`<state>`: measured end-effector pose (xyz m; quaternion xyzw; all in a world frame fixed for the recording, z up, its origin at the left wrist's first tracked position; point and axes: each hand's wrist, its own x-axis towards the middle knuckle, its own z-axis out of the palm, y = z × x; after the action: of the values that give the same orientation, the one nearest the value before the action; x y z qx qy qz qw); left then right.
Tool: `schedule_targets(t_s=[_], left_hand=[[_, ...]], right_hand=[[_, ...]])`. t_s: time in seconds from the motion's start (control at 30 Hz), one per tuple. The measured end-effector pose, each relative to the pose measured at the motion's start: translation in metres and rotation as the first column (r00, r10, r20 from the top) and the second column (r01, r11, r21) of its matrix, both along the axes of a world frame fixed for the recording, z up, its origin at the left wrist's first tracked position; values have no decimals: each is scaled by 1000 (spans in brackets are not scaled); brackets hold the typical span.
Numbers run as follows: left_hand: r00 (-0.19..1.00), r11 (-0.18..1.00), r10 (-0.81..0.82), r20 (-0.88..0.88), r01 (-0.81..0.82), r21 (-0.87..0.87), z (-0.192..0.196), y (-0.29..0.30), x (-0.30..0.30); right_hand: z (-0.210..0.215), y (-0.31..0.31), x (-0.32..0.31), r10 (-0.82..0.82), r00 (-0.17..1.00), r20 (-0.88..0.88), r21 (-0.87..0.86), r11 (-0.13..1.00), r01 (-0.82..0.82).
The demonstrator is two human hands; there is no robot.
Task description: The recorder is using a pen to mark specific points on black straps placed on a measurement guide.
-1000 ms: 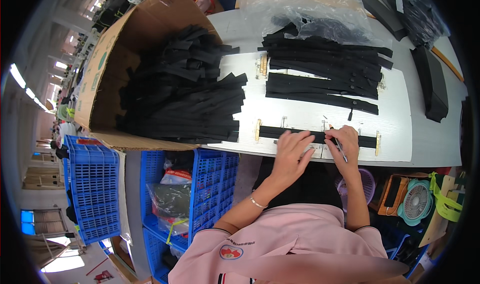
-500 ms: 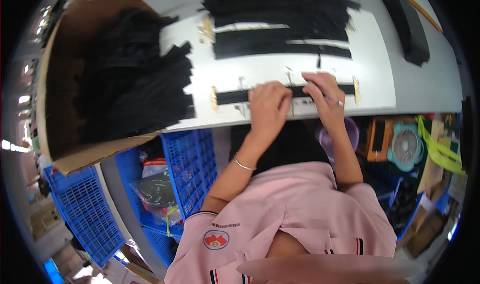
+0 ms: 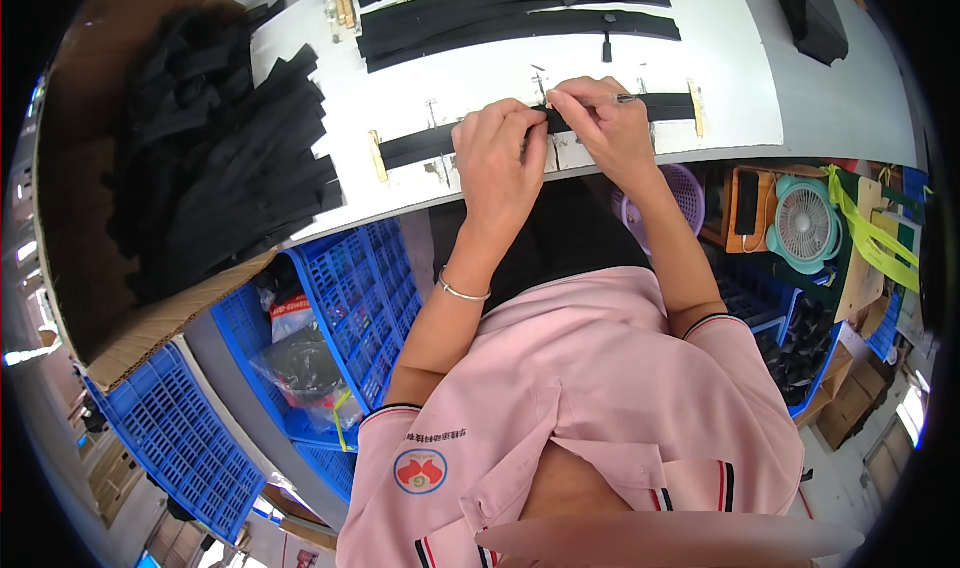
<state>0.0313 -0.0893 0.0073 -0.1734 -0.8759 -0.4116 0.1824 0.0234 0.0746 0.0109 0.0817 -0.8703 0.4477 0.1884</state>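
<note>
A narrow black fabric strip (image 3: 418,148) lies across the white board (image 3: 735,78), between two yellowish tape pieces. My left hand (image 3: 497,158) is closed at the strip's middle, thumb and fingers pinching or pressing it; the exact contact is partly hidden. Close on its right, my right hand (image 3: 608,133) is closed, with its thumb and index fingertips at the strip. A slim pen (image 3: 625,98) is tucked in the right hand, its end showing beyond the fingers. Farther back lie several black strips (image 3: 510,43), and a small black tab (image 3: 607,48) sticks out from the nearest one.
At the left, a cardboard box (image 3: 75,268) holds a heap of black strips (image 3: 220,158). A long black object (image 3: 808,18) rests at the far right. Below the table are blue crates (image 3: 375,298), a purple basket (image 3: 670,203) and a teal fan (image 3: 805,223).
The view has shifted, so the table sits higher and farther left. My hands stay at the strip's middle, and my right hand's fingertips have come in closer to my left hand.
</note>
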Motion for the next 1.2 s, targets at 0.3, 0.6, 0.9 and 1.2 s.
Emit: schedule_targets(t_s=[0.3,0.6,0.9,1.2], left_hand=[[1000,1000,-3,3,3,6,-2,-2,-1],[1000,1000,8,-18,-8,20,-4,-3,-2],[999,999,2,-39,0,45,-12,0,-5],[1000,1000,-8,-15,9,19,-3,1,-2]], right_hand=[[0,1,-4,17,998,-60,167,986,-7],[1,5,1,75,997,-18,-46,996,-76],[-4,9,-2,170,981,-88,21,985,-169],[-9,15,1,163,982,-95,110,982,-152]])
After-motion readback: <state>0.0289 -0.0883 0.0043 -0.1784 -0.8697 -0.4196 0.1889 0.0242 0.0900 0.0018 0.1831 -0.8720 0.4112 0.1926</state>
